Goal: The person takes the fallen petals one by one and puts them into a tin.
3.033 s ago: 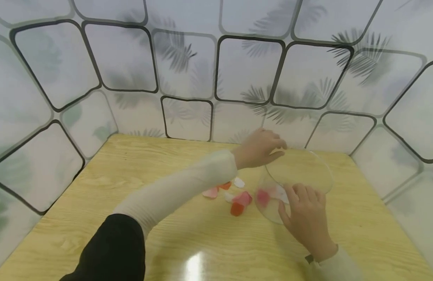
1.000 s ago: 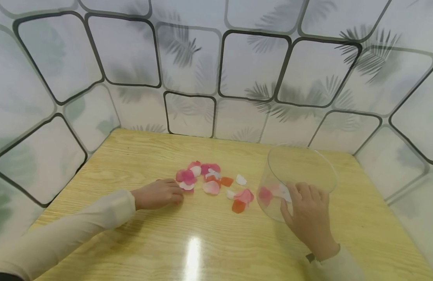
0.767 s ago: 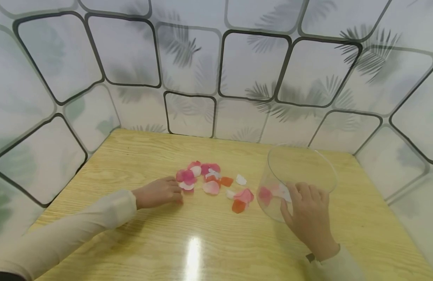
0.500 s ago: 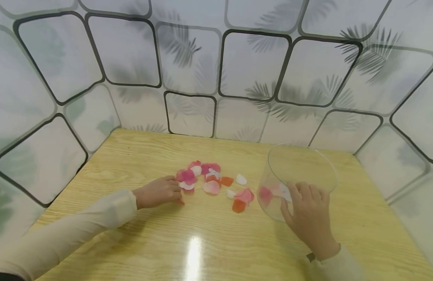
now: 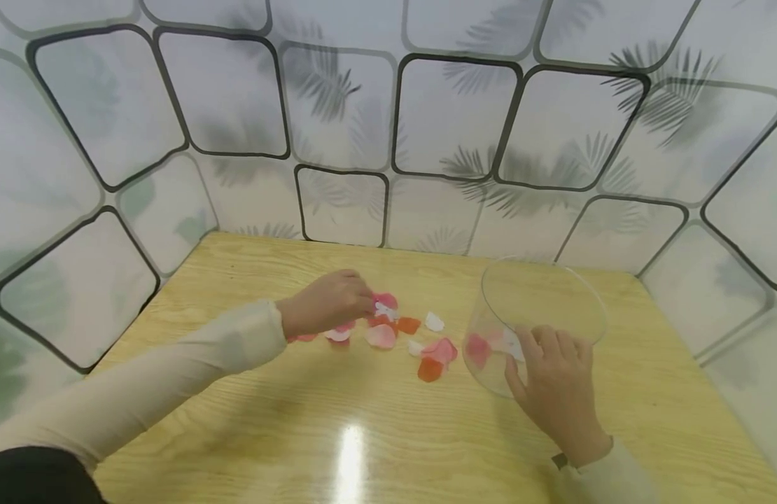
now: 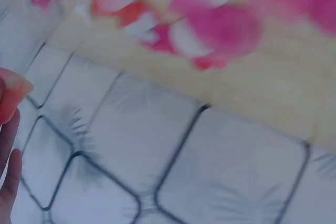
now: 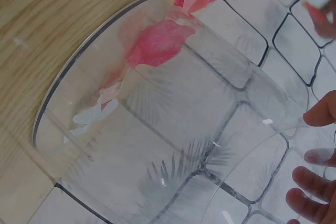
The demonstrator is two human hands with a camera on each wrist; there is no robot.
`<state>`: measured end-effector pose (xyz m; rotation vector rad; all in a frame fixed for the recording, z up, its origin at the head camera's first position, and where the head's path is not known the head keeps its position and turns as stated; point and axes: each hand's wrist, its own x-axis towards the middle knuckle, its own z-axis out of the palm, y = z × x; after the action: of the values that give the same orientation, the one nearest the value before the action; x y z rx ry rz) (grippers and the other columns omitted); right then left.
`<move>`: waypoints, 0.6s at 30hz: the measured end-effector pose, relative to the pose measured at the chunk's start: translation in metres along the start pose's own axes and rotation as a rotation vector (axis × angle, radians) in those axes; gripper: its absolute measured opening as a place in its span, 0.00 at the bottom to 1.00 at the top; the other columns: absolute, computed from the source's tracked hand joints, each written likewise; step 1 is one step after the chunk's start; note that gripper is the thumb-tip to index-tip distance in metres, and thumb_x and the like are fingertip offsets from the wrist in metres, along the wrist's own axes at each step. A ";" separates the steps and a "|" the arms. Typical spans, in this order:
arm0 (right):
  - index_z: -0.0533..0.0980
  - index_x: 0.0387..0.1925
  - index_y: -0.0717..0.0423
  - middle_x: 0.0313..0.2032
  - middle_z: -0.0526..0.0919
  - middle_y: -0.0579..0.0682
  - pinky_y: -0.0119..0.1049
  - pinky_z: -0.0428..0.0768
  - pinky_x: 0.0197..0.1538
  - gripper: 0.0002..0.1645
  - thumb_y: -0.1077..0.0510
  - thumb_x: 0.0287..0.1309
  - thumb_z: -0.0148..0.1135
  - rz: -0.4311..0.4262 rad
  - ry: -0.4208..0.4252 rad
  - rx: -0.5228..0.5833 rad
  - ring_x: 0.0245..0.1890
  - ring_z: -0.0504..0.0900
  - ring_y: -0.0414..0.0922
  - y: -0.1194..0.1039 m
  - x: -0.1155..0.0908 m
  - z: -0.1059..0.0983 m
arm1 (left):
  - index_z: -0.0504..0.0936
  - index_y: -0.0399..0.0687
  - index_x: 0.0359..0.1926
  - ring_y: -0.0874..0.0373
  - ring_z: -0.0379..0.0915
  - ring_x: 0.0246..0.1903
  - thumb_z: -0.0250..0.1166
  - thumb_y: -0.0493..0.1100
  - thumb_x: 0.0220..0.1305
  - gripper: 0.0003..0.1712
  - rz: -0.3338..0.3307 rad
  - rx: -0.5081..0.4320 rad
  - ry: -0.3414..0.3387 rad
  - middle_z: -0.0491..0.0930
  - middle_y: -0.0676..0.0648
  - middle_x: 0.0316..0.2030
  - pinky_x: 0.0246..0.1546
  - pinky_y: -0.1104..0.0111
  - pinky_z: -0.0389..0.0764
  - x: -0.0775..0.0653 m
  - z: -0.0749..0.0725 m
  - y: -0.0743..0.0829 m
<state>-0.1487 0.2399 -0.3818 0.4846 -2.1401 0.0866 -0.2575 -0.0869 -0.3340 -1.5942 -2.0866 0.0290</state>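
My left hand (image 5: 332,302) is raised over the petals on the left, pinching a red-orange petal (image 6: 11,98) between its fingers, as both wrist views show. Under and beside it, pink, white and orange flower petals (image 5: 381,336) are scattered on the table. On the right, a clear cylindrical jar (image 5: 489,308) stands with its mouth up. My right hand (image 5: 555,392) holds the jar at its near rim, with thumb and fingers bent about the edge. Inside the jar lie a deep pink petal (image 7: 160,43) and a few paler ones.
The wooden table (image 5: 250,420) ends at a patterned wall covering (image 5: 338,206) behind and on both sides. A small cluster of pink and orange petals (image 5: 435,357) lies just left of the jar.
My left hand came back from beside the jar to the table at the left of the petals, picked up a red-orange petal, then rose rightward with it. My right hand stays at the jar.
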 end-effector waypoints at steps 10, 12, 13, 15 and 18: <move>0.75 0.38 0.64 0.29 0.74 0.58 0.49 0.63 0.34 0.24 0.48 0.55 0.43 0.001 -0.027 -0.010 0.28 0.69 0.55 0.003 -0.003 -0.002 | 0.84 0.50 0.27 0.61 0.77 0.28 0.64 0.49 0.58 0.09 -0.034 -0.032 0.036 0.83 0.54 0.25 0.37 0.68 0.73 0.122 -0.019 0.000; 0.75 0.37 0.64 0.29 0.74 0.58 0.49 0.63 0.34 0.23 0.49 0.54 0.44 -0.001 -0.002 -0.004 0.28 0.69 0.55 0.003 -0.003 0.000 | 0.83 0.51 0.27 0.60 0.77 0.29 0.62 0.50 0.60 0.11 -0.035 -0.038 0.031 0.82 0.54 0.25 0.38 0.67 0.73 0.143 -0.013 0.000; 0.75 0.37 0.64 0.28 0.74 0.58 0.49 0.63 0.33 0.23 0.49 0.54 0.45 -0.002 0.010 -0.001 0.27 0.69 0.55 0.003 -0.003 0.001 | 0.83 0.51 0.27 0.59 0.77 0.29 0.61 0.51 0.60 0.12 -0.035 -0.034 0.024 0.82 0.54 0.25 0.39 0.67 0.73 0.153 -0.010 0.000; 0.75 0.38 0.64 0.28 0.74 0.58 0.49 0.63 0.33 0.23 0.49 0.53 0.45 -0.009 0.013 -0.001 0.28 0.70 0.55 0.003 -0.002 0.001 | 0.82 0.51 0.28 0.59 0.77 0.30 0.59 0.53 0.62 0.14 -0.043 -0.033 -0.017 0.82 0.54 0.26 0.39 0.67 0.73 0.171 -0.005 0.002; 0.74 0.39 0.63 0.29 0.74 0.58 0.49 0.63 0.34 0.22 0.50 0.53 0.46 -0.018 0.006 -0.007 0.29 0.70 0.56 0.003 -0.002 0.001 | 0.83 0.52 0.31 0.60 0.77 0.32 0.55 0.56 0.64 0.17 -0.062 -0.024 -0.104 0.83 0.54 0.28 0.42 0.67 0.73 0.194 0.004 0.005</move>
<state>-0.1497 0.2430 -0.3833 0.4991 -2.1294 0.0695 -0.2900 0.0920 -0.2650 -1.5724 -2.2228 0.0669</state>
